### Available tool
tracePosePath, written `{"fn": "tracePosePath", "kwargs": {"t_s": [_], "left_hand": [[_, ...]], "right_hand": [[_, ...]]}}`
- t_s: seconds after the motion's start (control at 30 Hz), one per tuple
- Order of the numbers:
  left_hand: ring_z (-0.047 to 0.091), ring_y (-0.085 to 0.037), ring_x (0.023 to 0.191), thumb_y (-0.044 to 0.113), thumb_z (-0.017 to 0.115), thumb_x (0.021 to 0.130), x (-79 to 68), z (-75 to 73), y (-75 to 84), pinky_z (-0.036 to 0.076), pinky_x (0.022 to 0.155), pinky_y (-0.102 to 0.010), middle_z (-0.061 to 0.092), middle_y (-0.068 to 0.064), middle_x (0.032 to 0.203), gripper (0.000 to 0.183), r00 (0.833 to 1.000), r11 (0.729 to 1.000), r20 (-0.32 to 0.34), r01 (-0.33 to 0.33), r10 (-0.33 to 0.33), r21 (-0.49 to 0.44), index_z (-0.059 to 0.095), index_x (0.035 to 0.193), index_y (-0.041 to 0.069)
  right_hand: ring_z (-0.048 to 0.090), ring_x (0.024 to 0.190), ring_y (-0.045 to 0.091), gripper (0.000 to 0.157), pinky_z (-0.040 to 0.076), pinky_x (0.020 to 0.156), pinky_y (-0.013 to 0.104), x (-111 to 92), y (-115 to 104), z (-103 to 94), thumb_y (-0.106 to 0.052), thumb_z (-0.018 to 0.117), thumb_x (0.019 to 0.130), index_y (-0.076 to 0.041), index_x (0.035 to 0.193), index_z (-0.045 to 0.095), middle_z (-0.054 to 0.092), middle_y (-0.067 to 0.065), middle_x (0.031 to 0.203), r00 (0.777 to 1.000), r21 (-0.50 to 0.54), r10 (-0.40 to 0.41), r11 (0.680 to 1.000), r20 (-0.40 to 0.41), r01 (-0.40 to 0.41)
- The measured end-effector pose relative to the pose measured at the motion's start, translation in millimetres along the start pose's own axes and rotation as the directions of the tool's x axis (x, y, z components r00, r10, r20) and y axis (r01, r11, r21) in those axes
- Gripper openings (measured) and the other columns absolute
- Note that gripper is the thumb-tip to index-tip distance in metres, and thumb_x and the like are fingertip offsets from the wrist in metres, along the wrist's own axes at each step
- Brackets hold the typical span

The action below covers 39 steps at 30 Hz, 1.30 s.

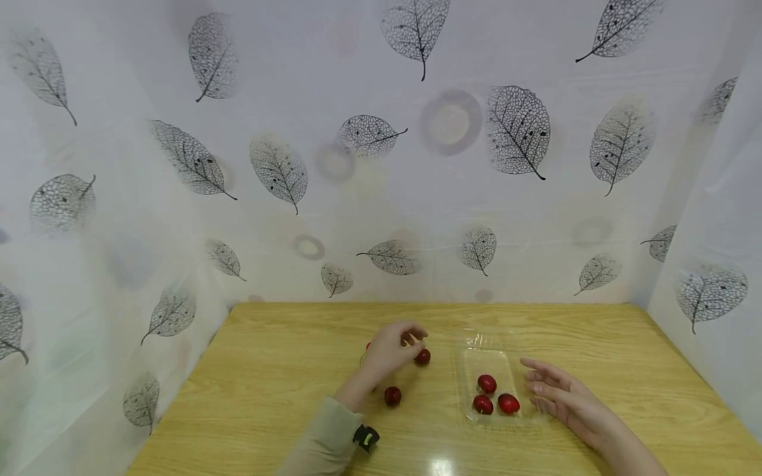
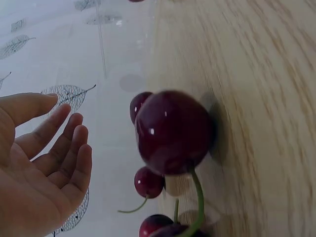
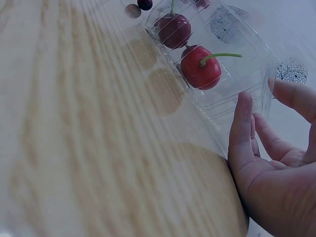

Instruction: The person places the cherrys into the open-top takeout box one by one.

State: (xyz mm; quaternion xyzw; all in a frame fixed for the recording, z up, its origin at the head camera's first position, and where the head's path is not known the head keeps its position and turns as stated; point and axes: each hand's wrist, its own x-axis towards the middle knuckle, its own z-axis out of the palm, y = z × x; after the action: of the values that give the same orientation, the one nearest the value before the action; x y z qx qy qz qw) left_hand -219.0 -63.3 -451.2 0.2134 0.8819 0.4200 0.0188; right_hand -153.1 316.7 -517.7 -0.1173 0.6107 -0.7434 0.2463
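Note:
My left hand (image 1: 389,350) is over the table with its fingers loosely bent and nothing in its grasp. Just by its fingertips lies a dark red cherry (image 1: 422,357); another cherry (image 1: 392,396) sits closer to me, right of the wrist. A large cherry with a green stem (image 2: 173,132) fills the middle of the left wrist view, more cherries beyond it. The clear plastic container (image 1: 512,360) holds three cherries, among them a bright red one (image 3: 200,68). At its right side my right hand (image 1: 565,401) keeps relaxed fingers against or very near the wall.
The wooden table (image 1: 274,370) meets a leaf-patterned white cloth (image 1: 333,211) at the back and sides. A red bit of another cherry (image 1: 368,345) shows behind my left hand. A dark watch-like band (image 1: 366,437) is on the left wrist.

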Motion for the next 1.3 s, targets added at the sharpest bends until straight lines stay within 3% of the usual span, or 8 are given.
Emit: {"fn": "tracePosePath", "kwargs": {"t_s": [0.37, 0.63, 1.03, 1.3], "left_hand": [[0.068, -0.018, 0.094, 0.006, 0.073, 0.098, -0.4, -19.8, -15.9, 0.058, 0.087, -0.026, 0.077, -0.009, 0.107, 0.019, 0.998, 1.000, -0.057, -0.009, 0.009, 0.003, 0.075, 0.117, 0.003], [0.069, -0.022, 0.097, 0.009, 0.072, 0.099, -5.1, -32.7, -22.8, 0.059, 0.085, -0.033, 0.077, -0.011, 0.112, 0.018, 0.993, 0.998, -0.101, 0.061, -0.064, -0.028, 0.075, 0.116, 0.005], [0.070, -0.021, 0.095, 0.007, 0.072, 0.099, -11.3, -42.6, -39.6, 0.060, 0.087, -0.032, 0.076, -0.013, 0.111, 0.020, 0.990, 0.997, -0.124, 0.063, -0.069, -0.045, 0.074, 0.118, 0.002], [0.071, -0.020, 0.093, 0.007, 0.073, 0.098, -15.5, -48.9, -52.3, 0.060, 0.085, -0.033, 0.077, -0.011, 0.109, 0.019, 0.979, 0.992, -0.167, 0.112, -0.121, -0.060, 0.075, 0.116, 0.003]], "right_hand": [[0.061, 0.124, -0.001, 0.050, 0.055, 0.105, 0.022, -0.3, 0.2, 0.1, -0.007, 0.040, 0.113, -0.047, 0.137, 0.060, 0.055, -0.012, 0.132, 1.000, 0.012, -0.010, 1.000, 0.015, 0.010], [0.061, 0.124, -0.001, 0.049, 0.056, 0.104, 0.022, -0.4, 0.8, 0.2, -0.009, 0.040, 0.114, -0.047, 0.136, 0.060, 0.054, -0.012, 0.132, 1.000, -0.004, -0.007, 1.000, 0.003, 0.007], [0.061, 0.124, -0.002, 0.049, 0.055, 0.105, 0.022, -0.7, 1.1, 0.8, -0.009, 0.040, 0.113, -0.048, 0.135, 0.060, 0.054, -0.012, 0.132, 1.000, 0.000, -0.003, 1.000, -0.002, 0.003], [0.061, 0.124, -0.002, 0.049, 0.055, 0.105, 0.022, -0.3, 0.4, 0.9, -0.009, 0.041, 0.113, -0.048, 0.135, 0.060, 0.055, -0.012, 0.132, 1.000, 0.000, -0.001, 1.000, -0.008, 0.001]]}}
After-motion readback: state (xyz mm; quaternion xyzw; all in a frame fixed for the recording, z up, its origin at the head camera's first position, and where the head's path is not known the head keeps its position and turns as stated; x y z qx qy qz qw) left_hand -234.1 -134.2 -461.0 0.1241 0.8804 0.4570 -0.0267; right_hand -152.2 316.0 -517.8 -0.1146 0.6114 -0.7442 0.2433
